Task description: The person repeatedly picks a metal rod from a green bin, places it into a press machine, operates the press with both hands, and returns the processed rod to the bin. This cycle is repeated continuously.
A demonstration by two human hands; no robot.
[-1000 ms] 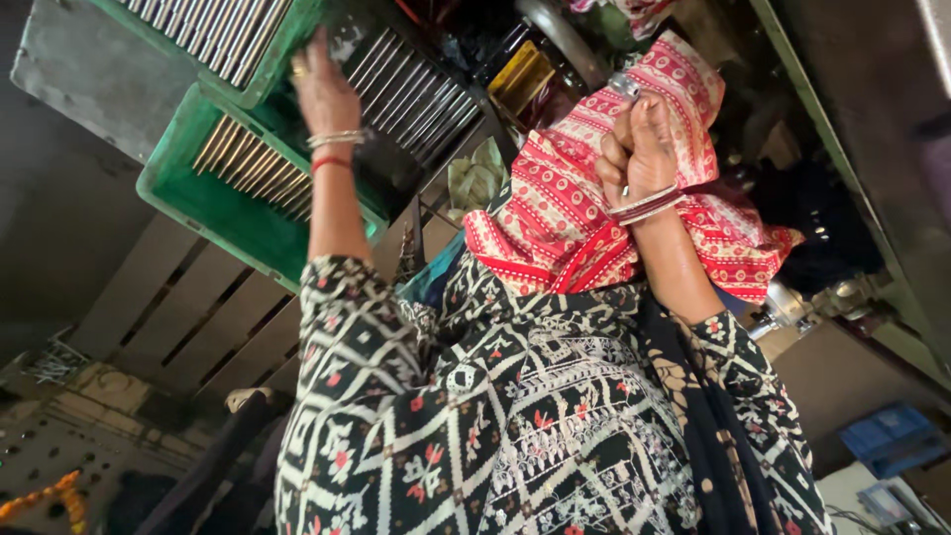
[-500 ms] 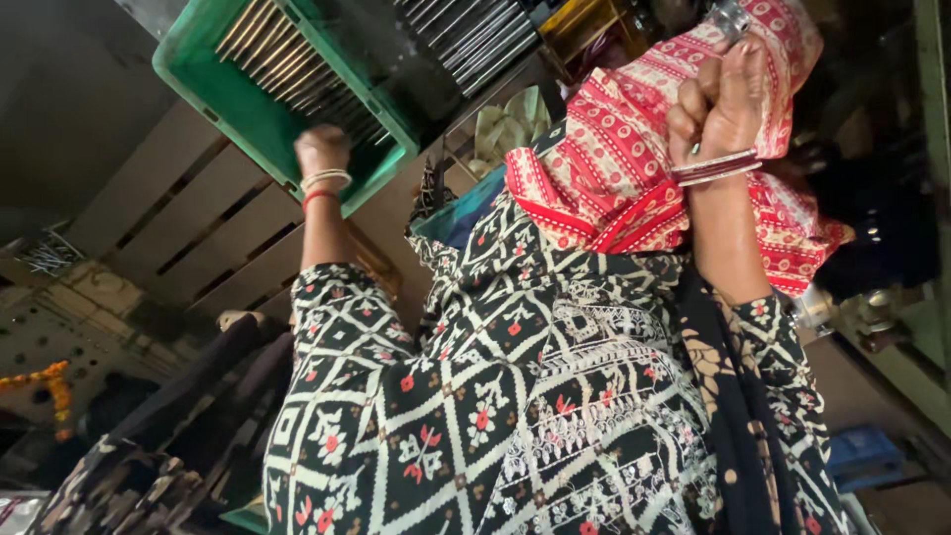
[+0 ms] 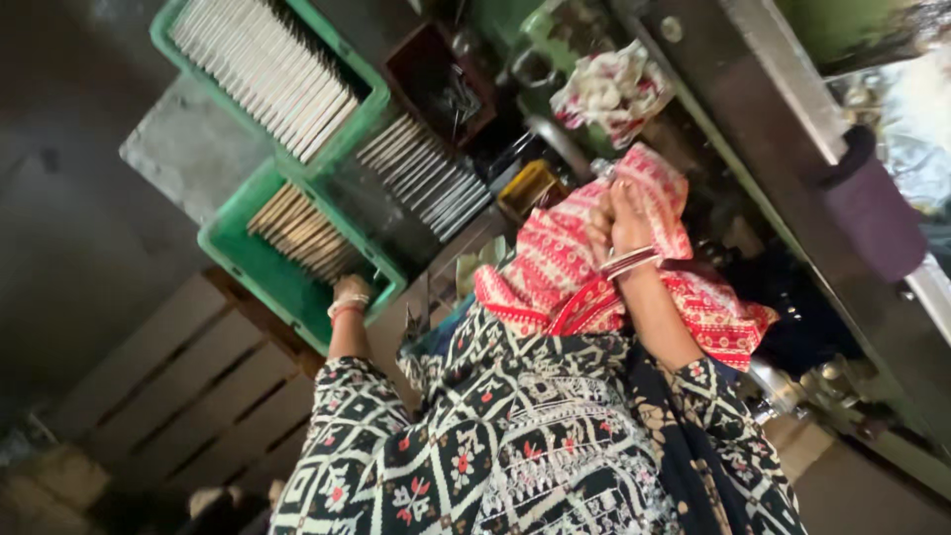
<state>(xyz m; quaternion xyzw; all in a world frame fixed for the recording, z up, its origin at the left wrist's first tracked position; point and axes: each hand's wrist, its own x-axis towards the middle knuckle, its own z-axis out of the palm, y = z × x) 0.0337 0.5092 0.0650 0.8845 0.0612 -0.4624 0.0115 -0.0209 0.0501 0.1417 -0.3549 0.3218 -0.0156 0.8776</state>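
My left hand (image 3: 349, 291), with bangles at the wrist, rests at the near rim of a green crate (image 3: 256, 272) that holds flat metal strips (image 3: 297, 230). Its fingers are hidden by the rim and the strips. My right hand (image 3: 616, 216) is closed on a red patterned cloth (image 3: 555, 272) bunched in front of my chest, with bangles on that wrist too. My black and white patterned sleeves fill the lower part of the view.
A second green crate (image 3: 342, 61) of pale flat strips stands beyond the first, and a dark tray of more strips (image 3: 426, 173) beside them. A brown box (image 3: 436, 79), a yellow object (image 3: 530, 186), a crumpled rag (image 3: 609, 89) and a green machine bench (image 3: 783, 109) lie beyond. A wooden pallet (image 3: 168, 386) lies below.
My left hand has dropped from the farther strips to the near crate's rim. My right hand keeps its hold on the red cloth. The view has swung, showing more of the crates.
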